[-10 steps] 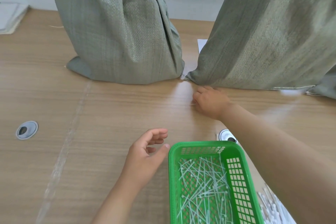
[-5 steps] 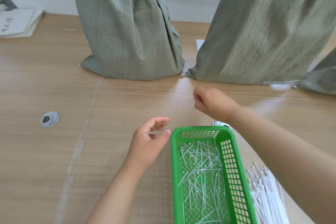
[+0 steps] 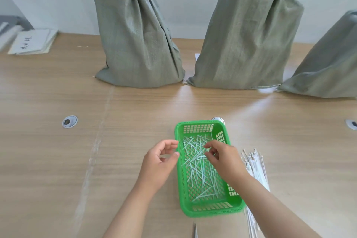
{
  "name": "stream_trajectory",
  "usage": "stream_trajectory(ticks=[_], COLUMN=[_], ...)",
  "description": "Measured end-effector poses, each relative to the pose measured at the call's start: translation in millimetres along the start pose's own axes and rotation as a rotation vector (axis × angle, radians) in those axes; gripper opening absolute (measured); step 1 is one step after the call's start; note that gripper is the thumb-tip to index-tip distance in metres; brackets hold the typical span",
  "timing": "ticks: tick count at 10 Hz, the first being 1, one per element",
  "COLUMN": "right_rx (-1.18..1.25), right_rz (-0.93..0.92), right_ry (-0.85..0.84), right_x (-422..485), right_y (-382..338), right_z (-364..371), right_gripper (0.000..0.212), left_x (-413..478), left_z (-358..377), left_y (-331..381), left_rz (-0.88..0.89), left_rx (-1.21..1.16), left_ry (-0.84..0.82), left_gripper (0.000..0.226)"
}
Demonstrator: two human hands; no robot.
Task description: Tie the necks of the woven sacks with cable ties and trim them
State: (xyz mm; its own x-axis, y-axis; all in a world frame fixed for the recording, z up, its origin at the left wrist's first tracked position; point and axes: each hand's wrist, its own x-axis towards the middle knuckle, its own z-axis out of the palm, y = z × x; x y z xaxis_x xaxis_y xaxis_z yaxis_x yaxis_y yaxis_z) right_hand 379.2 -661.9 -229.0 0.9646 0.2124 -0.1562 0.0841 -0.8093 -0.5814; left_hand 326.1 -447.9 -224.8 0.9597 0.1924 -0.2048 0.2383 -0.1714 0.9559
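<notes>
Two grey-green woven sacks [image 3: 135, 44] [image 3: 247, 40] stand upright at the back of the table, their necks gathered at the top; a third sack [image 3: 332, 67] leans in at the right edge. A green plastic basket [image 3: 210, 211] near me holds several short white cable-tie offcuts [image 3: 199, 170]. My right hand [image 3: 224, 160] hovers over the basket, fingers loosely curled and apart, with nothing visible between them. My left hand [image 3: 160, 158] floats just left of the basket rim, fingers relaxed and holding nothing. A bundle of long white cable ties [image 3: 255, 162] lies right of the basket.
Round cable grommets [image 3: 70, 121] [image 3: 351, 123] sit in the wooden tabletop, and another [image 3: 218, 120] peeks out behind the basket. Papers [image 3: 32, 43] lie at the far left. A thin metal tip [image 3: 195, 232] shows at the bottom edge.
My right hand drew back from the table in front of the sacks and now hangs over the basket. The view tilted up, showing the sack necks. My left hand stayed beside the basket.
</notes>
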Motion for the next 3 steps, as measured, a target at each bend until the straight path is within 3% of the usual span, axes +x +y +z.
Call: stream_trajectory(ticks=[3], right_rx=[0.067], right_rz=[0.099], right_ry=[0.17], right_x=[-46], right_y=[-19], right_z=[-19], right_gripper=[0.023], left_x=[-53], left_z=[-9], left_y=[18], left_rz=[0.004], left_rx=[-0.033], left_ry=[0.008], left_gripper=[0.033])
